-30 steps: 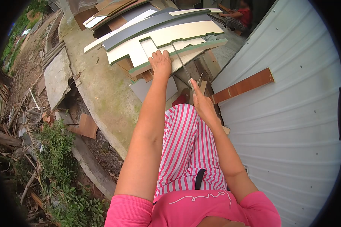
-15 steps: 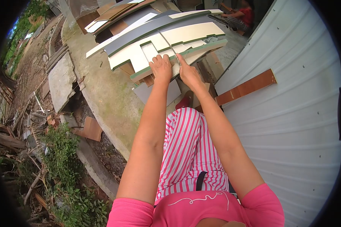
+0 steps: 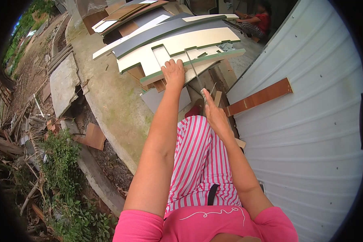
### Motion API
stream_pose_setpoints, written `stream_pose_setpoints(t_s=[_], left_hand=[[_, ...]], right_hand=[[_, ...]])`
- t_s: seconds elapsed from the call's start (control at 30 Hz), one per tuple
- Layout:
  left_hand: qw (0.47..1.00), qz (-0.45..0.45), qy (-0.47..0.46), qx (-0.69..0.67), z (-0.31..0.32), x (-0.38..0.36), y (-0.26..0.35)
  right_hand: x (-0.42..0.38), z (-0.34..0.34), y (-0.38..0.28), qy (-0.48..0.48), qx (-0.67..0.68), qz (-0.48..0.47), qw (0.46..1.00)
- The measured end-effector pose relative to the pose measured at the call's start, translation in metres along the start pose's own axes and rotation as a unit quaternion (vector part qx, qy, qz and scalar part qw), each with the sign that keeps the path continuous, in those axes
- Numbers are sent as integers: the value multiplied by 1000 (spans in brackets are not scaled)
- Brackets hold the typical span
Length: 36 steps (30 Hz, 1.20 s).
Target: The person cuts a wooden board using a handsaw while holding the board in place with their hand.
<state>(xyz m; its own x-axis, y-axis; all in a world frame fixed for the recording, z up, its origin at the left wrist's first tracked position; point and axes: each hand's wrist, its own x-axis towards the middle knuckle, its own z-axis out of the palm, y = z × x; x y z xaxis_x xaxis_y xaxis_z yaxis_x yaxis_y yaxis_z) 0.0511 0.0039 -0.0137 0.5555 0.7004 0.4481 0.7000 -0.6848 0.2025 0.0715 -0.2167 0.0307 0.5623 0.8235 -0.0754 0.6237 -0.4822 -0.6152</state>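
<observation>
A thin, long-bladed saw [image 3: 193,69] is in my right hand [image 3: 215,115], its fingers wrapped round the handle. The blade slants up and away, its far part lying across a cream board [image 3: 137,56] with green edges and stepped cutouts. My left hand [image 3: 174,73] rests on the near green-edged strip of this board, fingers bent over it, left of the blade. Small green-edged offcuts [image 3: 203,55] lie on the board right of the blade. My right hand is below the board's near edge, close to my knee.
Grey and white panels [image 3: 161,34] are stacked behind the board. At right stands a corrugated metal wall [image 3: 302,133] with a brown plank [image 3: 260,98] near it. Another person [image 3: 260,20] in red sits at the back. Rubble and plants [image 3: 68,173] lie left of the concrete path [image 3: 105,92].
My right hand has drawn the saw back towards my body and slightly right, so more of the blade shows. My left hand keeps its place on the board.
</observation>
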Motion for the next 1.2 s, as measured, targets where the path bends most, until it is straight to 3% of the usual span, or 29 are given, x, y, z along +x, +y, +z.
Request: stream_pose_setpoints(t_s=[0.17, 0.27, 0.53, 0.73, 0.93, 1.2], left_hand=[[1000, 1, 9, -1, 0, -2, 1], [1000, 2, 12, 9, 7, 1, -2], [1000, -4, 22, 13, 9, 1, -1], [999, -23, 18, 16, 4, 3, 1], [1000, -17, -1, 7, 5, 1, 1], [1000, -14, 9, 14, 0, 0, 3]], right_hand=[[15, -3, 4, 5, -13, 4, 1000], [45, 1, 4, 18, 13, -45, 999], [105, 5, -21, 26, -28, -28, 999], [89, 11, -6, 41, -16, -43, 998], [6, -3, 8, 7, -5, -13, 1000], [42, -6, 4, 16, -6, -31, 999]])
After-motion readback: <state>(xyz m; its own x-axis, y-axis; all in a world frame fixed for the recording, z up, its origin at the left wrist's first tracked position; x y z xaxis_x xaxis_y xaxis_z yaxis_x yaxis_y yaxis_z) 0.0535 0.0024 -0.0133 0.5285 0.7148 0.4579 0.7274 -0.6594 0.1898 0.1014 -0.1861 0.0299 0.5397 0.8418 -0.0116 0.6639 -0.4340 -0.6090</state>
